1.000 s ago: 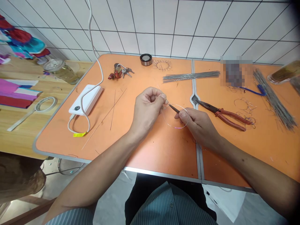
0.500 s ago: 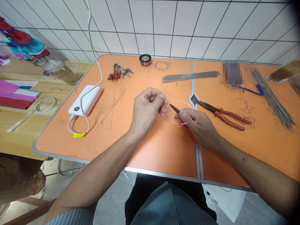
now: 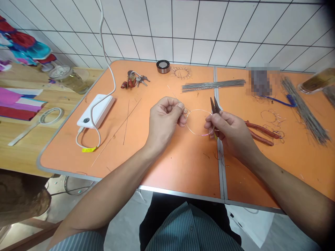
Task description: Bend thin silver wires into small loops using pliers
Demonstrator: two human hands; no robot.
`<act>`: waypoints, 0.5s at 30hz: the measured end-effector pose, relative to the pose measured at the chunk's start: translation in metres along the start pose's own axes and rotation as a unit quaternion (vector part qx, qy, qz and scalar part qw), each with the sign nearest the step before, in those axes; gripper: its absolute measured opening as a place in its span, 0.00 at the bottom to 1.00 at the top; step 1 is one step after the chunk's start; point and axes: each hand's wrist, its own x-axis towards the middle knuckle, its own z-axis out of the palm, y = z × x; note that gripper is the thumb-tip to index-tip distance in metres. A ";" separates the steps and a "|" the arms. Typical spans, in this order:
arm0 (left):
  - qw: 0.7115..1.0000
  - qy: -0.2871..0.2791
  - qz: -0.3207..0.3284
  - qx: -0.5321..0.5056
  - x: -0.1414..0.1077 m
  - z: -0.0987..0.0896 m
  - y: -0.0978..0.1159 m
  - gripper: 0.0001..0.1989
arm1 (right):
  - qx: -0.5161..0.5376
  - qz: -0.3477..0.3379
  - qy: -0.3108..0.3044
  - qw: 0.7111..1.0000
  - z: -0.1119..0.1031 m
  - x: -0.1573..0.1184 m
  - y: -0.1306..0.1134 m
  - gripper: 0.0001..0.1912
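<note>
My left hand (image 3: 165,113) pinches one end of a thin wire loop (image 3: 198,122) between thumb and fingers. A few small pink beads (image 3: 206,134) sit on the loop's lower arc. My right hand (image 3: 227,134) grips small pliers (image 3: 215,106) with dark jaws pointing up, just beyond the loop's right side, and its fingers also touch the loop's lower right edge. The handles of the small pliers are mostly hidden in that hand. Red-handled pliers (image 3: 260,132) lie on the orange table (image 3: 183,170) beside my right hand, with their jaws hidden behind it.
A bundle of steel wires (image 3: 213,85) lies beyond my hands, and another (image 3: 305,109) lies at the right. Keys (image 3: 134,80), a metal disc (image 3: 163,66) and a white power bank (image 3: 95,111) with its cable stand further left. Loose wire pieces lie scattered about.
My right hand has moved right and turned, swinging the small pliers' dark jaws from inside the loop to point upward beyond its right side. The loop now sits higher, and the hand covers the red-handled pliers' jaws.
</note>
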 end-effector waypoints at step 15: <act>0.999 0.001 -0.034 -0.040 -0.001 0.001 0.006 0.09 | -0.009 -0.024 -0.008 1.000 0.002 -0.003 0.001 0.13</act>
